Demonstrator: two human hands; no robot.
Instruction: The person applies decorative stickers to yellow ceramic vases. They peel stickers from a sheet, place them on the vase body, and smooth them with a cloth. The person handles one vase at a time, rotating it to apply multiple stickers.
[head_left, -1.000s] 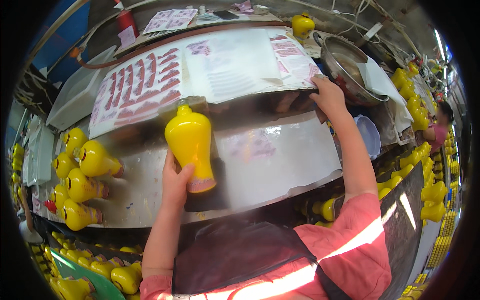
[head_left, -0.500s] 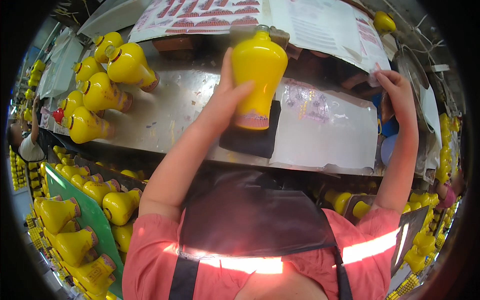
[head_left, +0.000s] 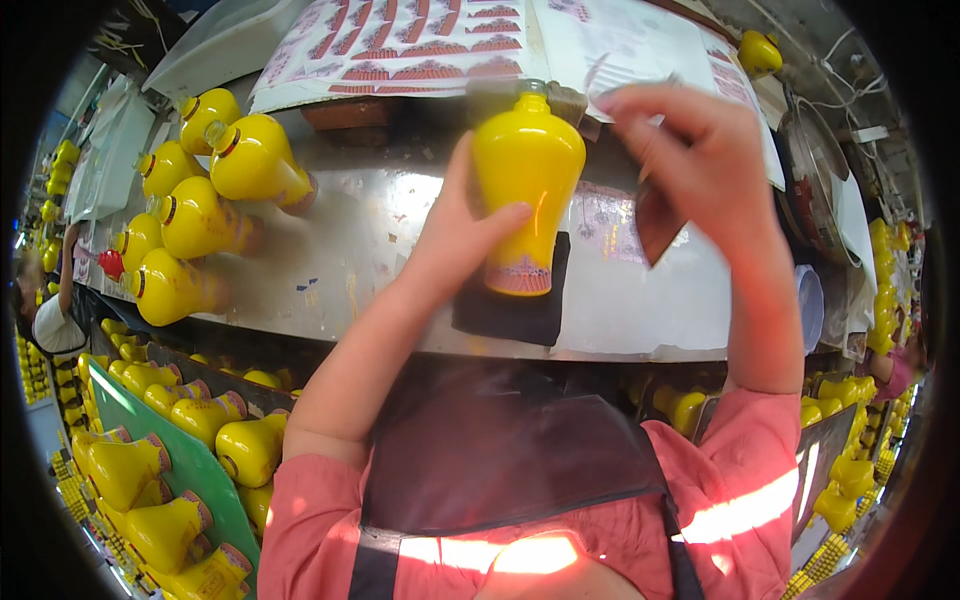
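Note:
My left hand (head_left: 462,225) is closed round the side of a glossy yellow bottle (head_left: 530,155), its thumb across the front. The bottle stands nearly upright in view, its narrow neck pointing away from me and a patterned band round its foot. Beneath the foot lies a black cloth or pad (head_left: 515,312). My right hand (head_left: 700,150) is blurred, just right of the bottle's neck, with its fingers pinched together. A thin pale sliver shows at those fingertips, too smeared to name. Below the palm hangs a flat brown pointed piece (head_left: 657,222), apparently in the same hand.
Several yellow bottles (head_left: 255,165) lie and stand on the metal worktop (head_left: 320,235) at the left. Printed decal sheets (head_left: 420,45) cover the back. A white sheet (head_left: 640,310) lies to the right. More bottles (head_left: 165,530) crowd a green board (head_left: 190,440) at lower left.
My right hand has swung in from the far right to beside the bottle's neck, and the brown piece now shows under it. My left hand still holds the bottle, slightly lower in view.

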